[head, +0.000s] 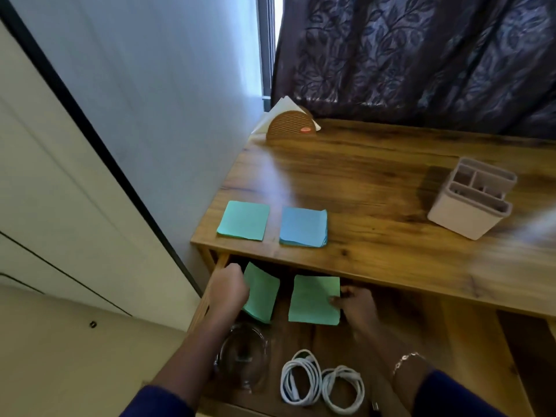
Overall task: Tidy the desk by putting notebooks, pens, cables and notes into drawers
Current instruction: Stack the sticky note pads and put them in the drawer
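two green note pads are held inside the open drawer (pixel 304 337). the left green pad (pixel 261 293), tilted and bowed, is clasped by the left hand (pixel 228 288)'s curled fingers. the right green pad (pixel 314 299) is pinched at its edge by the right hand (pixel 356 305). a teal pad (pixel 243 220) and a blue pad (pixel 303 227) are seen on the tabletop (pixel 361 191). risk: if dropped tilted, the bowed pad could be fanned apart or snagged under the tabletop lip.

Head view, steeply down, close over drawer (pixel 304 337) and desk (pixel 361 182).
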Available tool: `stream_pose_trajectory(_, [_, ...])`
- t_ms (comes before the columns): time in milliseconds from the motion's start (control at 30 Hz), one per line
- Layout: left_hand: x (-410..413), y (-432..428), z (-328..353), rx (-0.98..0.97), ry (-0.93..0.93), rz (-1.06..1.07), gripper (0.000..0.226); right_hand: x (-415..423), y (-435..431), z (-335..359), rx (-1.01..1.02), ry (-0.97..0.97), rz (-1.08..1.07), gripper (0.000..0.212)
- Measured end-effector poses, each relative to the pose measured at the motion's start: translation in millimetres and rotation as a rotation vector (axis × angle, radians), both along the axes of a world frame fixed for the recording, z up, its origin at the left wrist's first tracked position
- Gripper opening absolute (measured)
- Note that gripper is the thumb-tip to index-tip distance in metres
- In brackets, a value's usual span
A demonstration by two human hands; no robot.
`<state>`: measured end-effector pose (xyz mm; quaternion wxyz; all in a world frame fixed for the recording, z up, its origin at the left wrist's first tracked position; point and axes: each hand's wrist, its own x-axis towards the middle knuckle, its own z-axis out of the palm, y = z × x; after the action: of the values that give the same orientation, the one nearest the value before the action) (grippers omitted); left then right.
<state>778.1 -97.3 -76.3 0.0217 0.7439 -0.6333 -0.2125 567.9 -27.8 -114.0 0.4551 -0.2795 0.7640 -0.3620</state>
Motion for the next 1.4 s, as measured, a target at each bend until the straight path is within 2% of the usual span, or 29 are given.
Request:
stream_pose_trajectory(67, [-6, 2, -5, -0.033, -0.051, -0.024, 0.009, 7, -10, -7, 0.007, 0.094, 0.044, 0.020])
stream_pose_trajectory(200, [-16, 13, -15, -0.133, -0.123, -0.106, 0.029, 18, -21, -19, 0.087, 0.260, 0.175, 0.030])
stream_pose_trajectory(300, [-15, 20, -28, -0.206, -0.153, -0.334, 0.036, 26, -16, -19, 0.137, 0.475, 0.330, 0.033])
stream_pose_trajectory(367, [-13, 22, -41, -0.121, -0.117, -0.508, 0.047, 29, -6, -17, 0.062, 0.718, 0.478, 0.040])
stream_pose_trajectory(433, [-11, 18, -51, 0.030, -0.096, -0.604, 0.056, 30, 2, -20, -0.098, 0.836, 0.660, 0.052])
stream_pose_trajectory(533, [-8, 13, -58, 0.201, -0.086, -0.611, 0.061, 35, 9, -31, -0.065, 0.844, 0.911, 0.052])
stream_pose_trajectory(600, [-5, 13, -59, 0.229, -0.082, -0.613, 0.067, 37, 12, -42, -0.061, 0.891, 0.961, 0.048])
stream_pose_trajectory(700, [1, 13, -60, 0.191, -0.078, -0.563, 0.068, 42, 8, -57, 0.100, 0.945, 0.968, 0.057])
stream_pose_trajectory(900, [3, 10, -66, 0.196, -0.075, -0.528, 0.069, 56, 9, -50, 0.041, 1.041, 1.026, 0.062])
stream_pose_trajectory(1400, [1, 13, -59, 0.159, -0.080, -0.526, 0.061, 43, 13, -45, 0.075, 0.987, 1.083, 0.058])
